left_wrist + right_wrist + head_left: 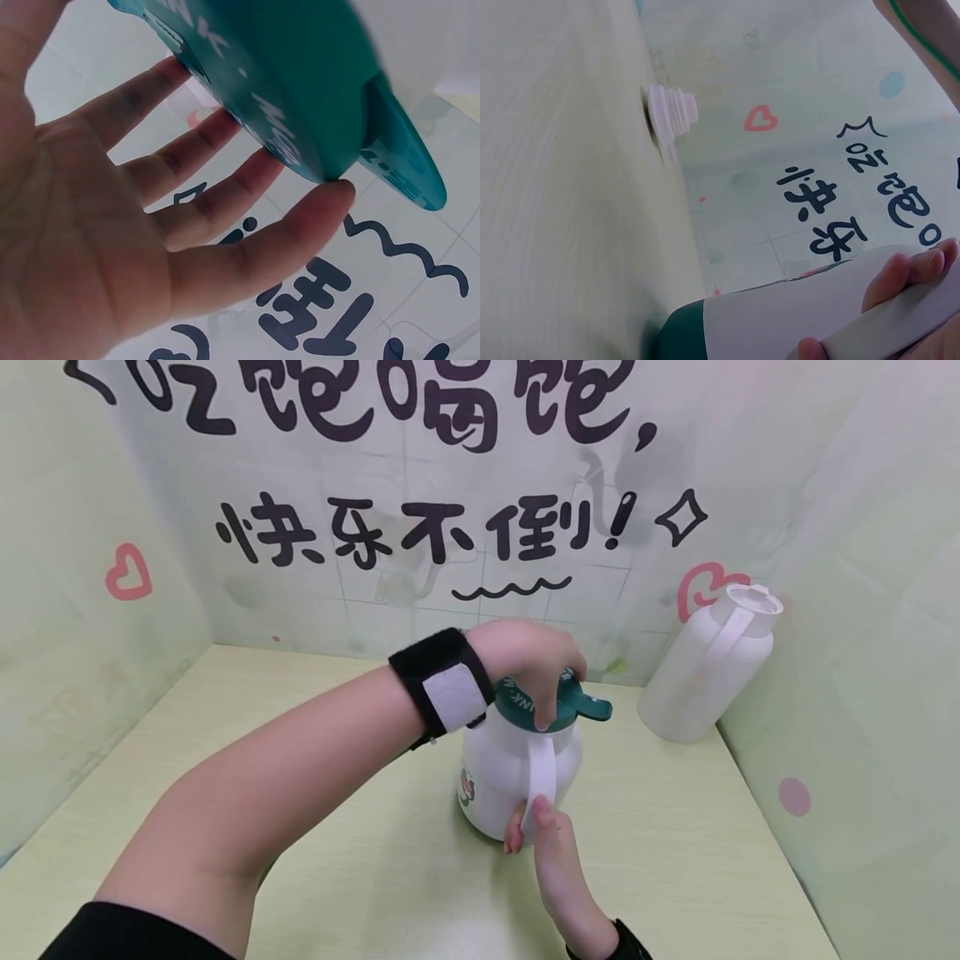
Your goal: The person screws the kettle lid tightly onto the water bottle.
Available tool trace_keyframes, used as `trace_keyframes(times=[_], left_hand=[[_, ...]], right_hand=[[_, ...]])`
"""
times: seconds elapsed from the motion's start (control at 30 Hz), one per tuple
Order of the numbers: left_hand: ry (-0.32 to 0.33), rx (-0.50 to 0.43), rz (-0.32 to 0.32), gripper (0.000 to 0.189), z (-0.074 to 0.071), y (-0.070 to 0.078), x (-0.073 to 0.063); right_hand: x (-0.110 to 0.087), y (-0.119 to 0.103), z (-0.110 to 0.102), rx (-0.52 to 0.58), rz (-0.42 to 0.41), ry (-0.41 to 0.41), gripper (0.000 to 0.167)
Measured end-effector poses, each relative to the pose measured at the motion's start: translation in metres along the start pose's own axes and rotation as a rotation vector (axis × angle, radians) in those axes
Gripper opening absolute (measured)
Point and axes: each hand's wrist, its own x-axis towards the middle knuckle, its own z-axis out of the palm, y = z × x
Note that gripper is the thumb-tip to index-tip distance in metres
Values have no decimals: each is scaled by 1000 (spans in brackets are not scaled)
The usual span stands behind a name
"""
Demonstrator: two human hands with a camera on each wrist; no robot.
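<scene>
A white jug (495,768) with a green lid (517,703) stands upright on the table. From above, my left hand (534,653) grips the lid, its thumb on the near rim and its fingers over the far side. In the left wrist view those fingertips (262,161) touch the lid's edge, and a green tab (412,161) sticks out beside them. Low on the jug's white handle (542,768), my right hand (561,868) holds on with its fingers curled round. The jug's green base (682,334) shows in the right wrist view.
A second white jug (693,681), with no lid on its mouth, stands at the back right by the side wall. In the right wrist view a white threaded stopper (671,112) lies near the table's edge. Printed cloth walls (300,610) enclose the back and sides.
</scene>
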Motion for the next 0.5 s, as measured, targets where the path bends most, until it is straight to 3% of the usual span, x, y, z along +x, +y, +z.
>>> trace_keyframes(times=[0.23, 0.4, 0.5], left_hand=[[17, -52, -17, 58, 4, 5, -1], [45, -168, -139, 54, 5, 16, -4], [65, -178, -207, 54, 6, 23, -5]], right_hand=[[-1, 0, 1, -6, 7, 19, 64], [-1, 1, 1, -6, 10, 20, 65], [-1, 0, 2, -8, 18, 23, 65]])
